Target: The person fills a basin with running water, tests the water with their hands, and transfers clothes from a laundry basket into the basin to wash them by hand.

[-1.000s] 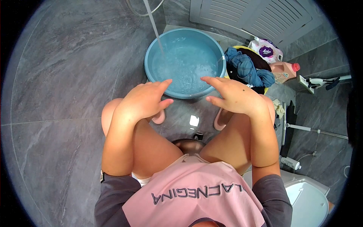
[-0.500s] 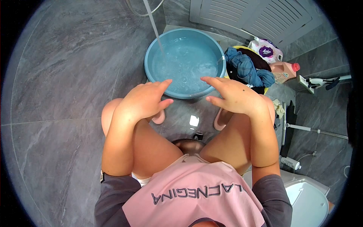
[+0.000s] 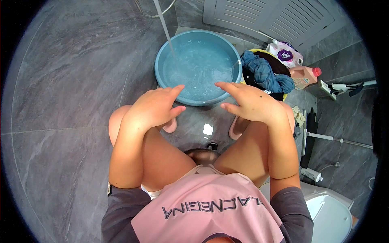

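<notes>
A round blue basin [image 3: 158,69] stands on the grey tiled floor, and a stream of water [image 3: 163,25] runs down into the water it holds. My left hand [image 3: 156,106] is at the basin's near left edge, its thumb and fingers apart and nothing in it. Mirroring it, my right hand [image 3: 249,101] is over the near right edge, also empty with fingers spread. Beside the basin on the right, blue denim [image 3: 265,73] and dark clothes lie heaped in a yellow container [image 3: 286,97].
Behind the clothes are a white and purple detergent bag [image 3: 285,54] and a pink bottle with a red cap [image 3: 304,77]. A long-handled floor tool [image 3: 310,137] and a white bottle [image 3: 311,174] lie to the right. A metal hose [image 3: 150,15] hangs at the top.
Ripples and bubbles on the water's surface have shifted under the running stream. Both hands have kept their places.
</notes>
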### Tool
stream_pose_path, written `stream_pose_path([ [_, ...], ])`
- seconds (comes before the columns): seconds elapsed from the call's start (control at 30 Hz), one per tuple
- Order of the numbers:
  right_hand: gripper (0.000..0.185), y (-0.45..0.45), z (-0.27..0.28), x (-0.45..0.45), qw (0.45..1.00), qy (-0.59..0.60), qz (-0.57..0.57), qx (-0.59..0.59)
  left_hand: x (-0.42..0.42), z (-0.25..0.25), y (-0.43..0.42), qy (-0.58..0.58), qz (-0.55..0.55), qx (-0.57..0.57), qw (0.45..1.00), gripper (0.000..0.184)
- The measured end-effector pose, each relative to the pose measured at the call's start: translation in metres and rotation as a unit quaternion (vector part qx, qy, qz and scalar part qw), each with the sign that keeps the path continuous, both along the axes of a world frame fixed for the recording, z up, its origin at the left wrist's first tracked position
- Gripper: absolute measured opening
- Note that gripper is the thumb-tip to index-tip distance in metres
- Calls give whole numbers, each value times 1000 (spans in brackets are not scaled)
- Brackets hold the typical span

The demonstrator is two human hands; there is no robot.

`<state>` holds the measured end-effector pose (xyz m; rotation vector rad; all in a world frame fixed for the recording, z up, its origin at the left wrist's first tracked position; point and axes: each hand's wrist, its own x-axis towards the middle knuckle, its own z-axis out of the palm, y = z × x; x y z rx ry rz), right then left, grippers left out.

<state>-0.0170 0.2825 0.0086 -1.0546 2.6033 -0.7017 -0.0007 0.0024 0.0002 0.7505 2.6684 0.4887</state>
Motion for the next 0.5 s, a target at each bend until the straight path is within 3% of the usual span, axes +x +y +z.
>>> stream_pose_path([
  [0.5, 53, -2, 5, 0, 999, -41, -8, 21, -2, 0, 1, -9, -9, 1, 1000, 57],
])
